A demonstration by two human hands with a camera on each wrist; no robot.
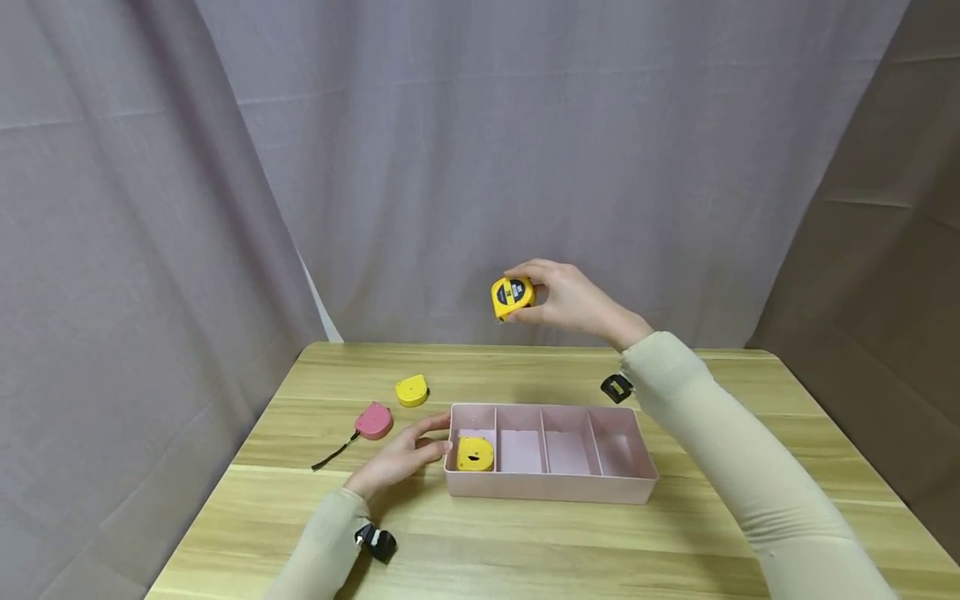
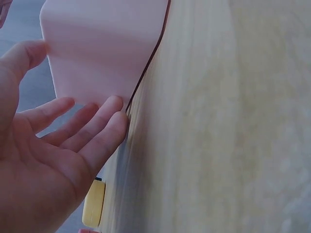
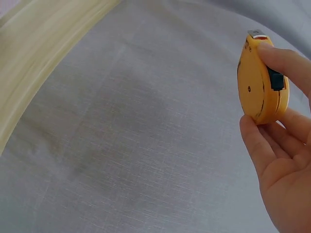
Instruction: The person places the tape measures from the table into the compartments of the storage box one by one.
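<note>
My right hand (image 1: 558, 298) holds a yellow tape measure (image 1: 512, 297) raised above the far side of the table, pinched between thumb and fingers (image 3: 279, 60); the right wrist view shows the tape measure (image 3: 260, 82) edge-on against the curtain. My left hand (image 1: 405, 454) lies open on the table with straight fingers (image 2: 92, 131) touching the left end of a pink divided tray (image 1: 551, 487). The tray wall (image 2: 102, 48) fills the top of the left wrist view. A second yellow tape measure (image 1: 475, 454) lies in the tray's leftmost compartment.
A pink tape measure (image 1: 373, 421) with a dark strap and another yellow one (image 1: 412, 390) lie on the wooden table (image 1: 525, 550) left of the tray. A black object (image 1: 617, 387) sits behind the tray. Grey curtains hang behind the table.
</note>
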